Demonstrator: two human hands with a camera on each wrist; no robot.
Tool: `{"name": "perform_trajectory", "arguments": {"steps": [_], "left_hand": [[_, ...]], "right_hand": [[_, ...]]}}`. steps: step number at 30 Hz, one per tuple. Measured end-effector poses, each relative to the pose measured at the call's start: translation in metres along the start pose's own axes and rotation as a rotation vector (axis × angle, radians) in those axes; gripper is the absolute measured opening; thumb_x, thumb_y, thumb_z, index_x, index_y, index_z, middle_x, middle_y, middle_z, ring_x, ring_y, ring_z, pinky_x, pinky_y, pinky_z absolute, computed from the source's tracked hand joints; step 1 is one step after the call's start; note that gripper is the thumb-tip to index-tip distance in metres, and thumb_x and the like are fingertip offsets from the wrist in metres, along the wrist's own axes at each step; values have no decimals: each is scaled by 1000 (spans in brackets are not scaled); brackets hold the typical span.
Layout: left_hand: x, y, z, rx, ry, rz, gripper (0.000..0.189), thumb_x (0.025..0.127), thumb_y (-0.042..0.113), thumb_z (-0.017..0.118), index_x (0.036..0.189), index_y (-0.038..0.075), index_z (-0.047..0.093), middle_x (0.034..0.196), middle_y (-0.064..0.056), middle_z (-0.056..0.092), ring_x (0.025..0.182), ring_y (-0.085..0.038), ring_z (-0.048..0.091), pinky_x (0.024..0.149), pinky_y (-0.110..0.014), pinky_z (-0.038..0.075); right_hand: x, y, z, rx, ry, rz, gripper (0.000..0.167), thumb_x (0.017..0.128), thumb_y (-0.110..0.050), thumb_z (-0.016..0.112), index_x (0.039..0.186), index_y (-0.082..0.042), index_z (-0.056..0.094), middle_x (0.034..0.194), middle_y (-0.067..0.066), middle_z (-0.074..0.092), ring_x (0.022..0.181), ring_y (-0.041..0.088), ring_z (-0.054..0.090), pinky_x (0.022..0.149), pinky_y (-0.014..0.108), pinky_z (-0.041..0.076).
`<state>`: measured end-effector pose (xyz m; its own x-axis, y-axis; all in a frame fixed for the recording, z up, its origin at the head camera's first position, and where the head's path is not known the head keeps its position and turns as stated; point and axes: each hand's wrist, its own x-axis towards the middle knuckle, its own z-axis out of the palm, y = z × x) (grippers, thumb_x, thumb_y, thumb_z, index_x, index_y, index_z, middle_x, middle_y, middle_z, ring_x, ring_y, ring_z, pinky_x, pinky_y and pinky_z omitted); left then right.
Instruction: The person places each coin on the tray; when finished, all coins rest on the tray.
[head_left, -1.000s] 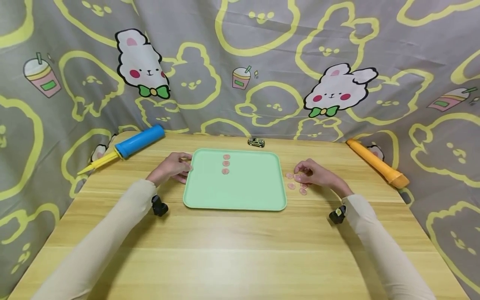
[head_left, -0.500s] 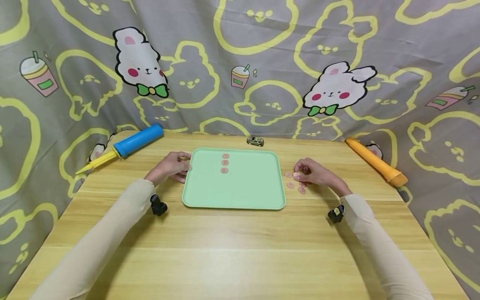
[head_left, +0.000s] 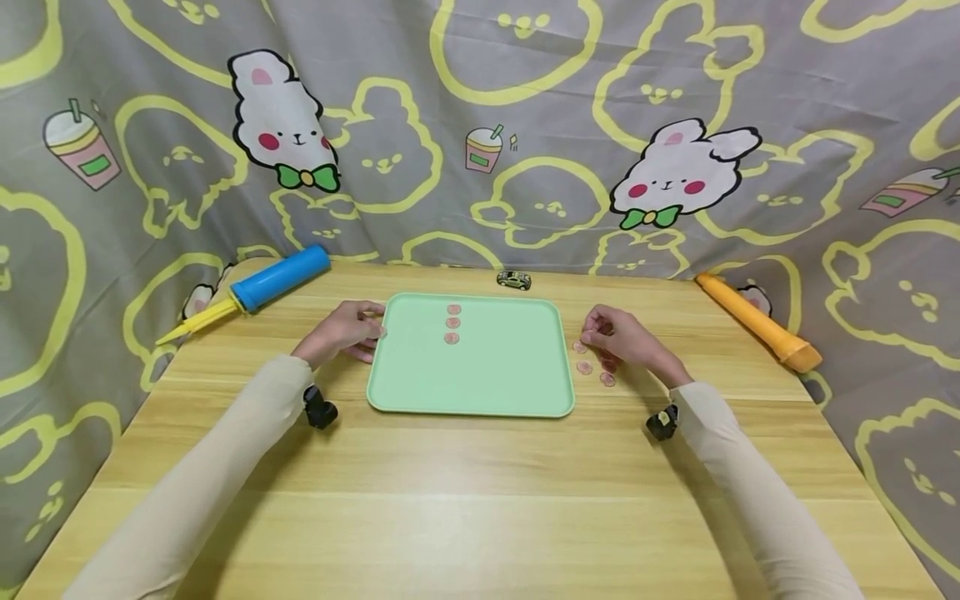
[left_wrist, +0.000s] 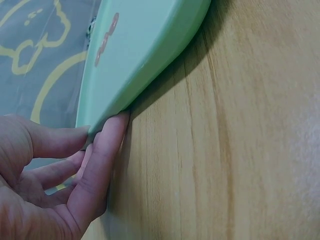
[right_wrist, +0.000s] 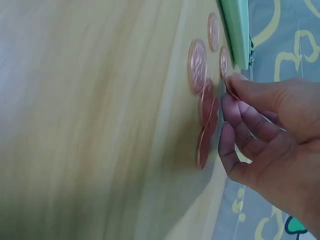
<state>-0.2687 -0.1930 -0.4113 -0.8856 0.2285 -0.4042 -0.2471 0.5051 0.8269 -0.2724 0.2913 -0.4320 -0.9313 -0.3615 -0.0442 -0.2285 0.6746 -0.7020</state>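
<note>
A light green tray (head_left: pixel 472 379) lies on the table, with a short column of three copper-coloured coins (head_left: pixel 452 322) toward its left far side. My left hand (head_left: pixel 347 330) pinches the tray's left edge; the left wrist view shows the thumb at the rim and fingers against the outer wall. Right of the tray, my right hand (head_left: pixel 624 337) holds a coin (right_wrist: pixel 231 90) between thumb and fingertips. Several loose coins (right_wrist: pixel 198 66) lie on the table just under and beside that hand, some overlapping each other.
Behind the tray stands a small toy car (head_left: pixel 513 280). A blue and yellow hand pump (head_left: pixel 270 281) lies at the far left, an orange toy microphone (head_left: pixel 757 323) at the far right. A patterned curtain (head_left: pixel 540 125) borders the wooden table (head_left: pixel 465 500).
My right hand has lifted a coin from the loose ones and shifted slightly away from me. The left hand keeps its place at the tray's edge; the three coins there are unmoved.
</note>
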Motion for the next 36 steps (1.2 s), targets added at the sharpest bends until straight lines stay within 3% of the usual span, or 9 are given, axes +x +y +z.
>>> {"name": "perform_trajectory", "arguments": {"steps": [6, 14, 23, 36], "left_hand": [[1, 1, 0, 6, 0, -2, 61, 107, 6, 54, 163, -2, 30, 129, -27, 58, 102, -28, 66, 77, -36, 66], [2, 0, -2, -2, 8, -3, 60, 106, 4, 54, 161, -3, 31, 129, -27, 58, 101, -30, 68, 76, -36, 66], [1, -1, -3, 0, 5, 3, 60, 106, 4, 55, 160, -5, 31, 135, -31, 56, 112, -38, 67, 76, -36, 66], [4, 0, -1, -2, 12, -22, 60, 107, 6, 54, 162, -1, 31, 132, -26, 55, 103, -30, 66, 77, -35, 66]], "right_hand": [[8, -11, 2, -53, 85, -23, 9, 103, -5, 66, 107, 1, 62, 102, 18, 65, 95, 28, 63, 84, 28, 52], [16, -32, 13, 55, 114, 9, 11, 102, -4, 67, 108, 4, 65, 100, 19, 65, 87, 28, 67, 73, 25, 58], [30, -59, 36, 298, 19, 113, 23, 101, -8, 71, 114, 10, 66, 90, 22, 72, 70, 20, 73, 70, 36, 66], [50, -90, 75, 406, -101, 94, 16, 97, -2, 73, 105, 11, 67, 82, 19, 75, 65, 18, 74, 68, 34, 66]]}}
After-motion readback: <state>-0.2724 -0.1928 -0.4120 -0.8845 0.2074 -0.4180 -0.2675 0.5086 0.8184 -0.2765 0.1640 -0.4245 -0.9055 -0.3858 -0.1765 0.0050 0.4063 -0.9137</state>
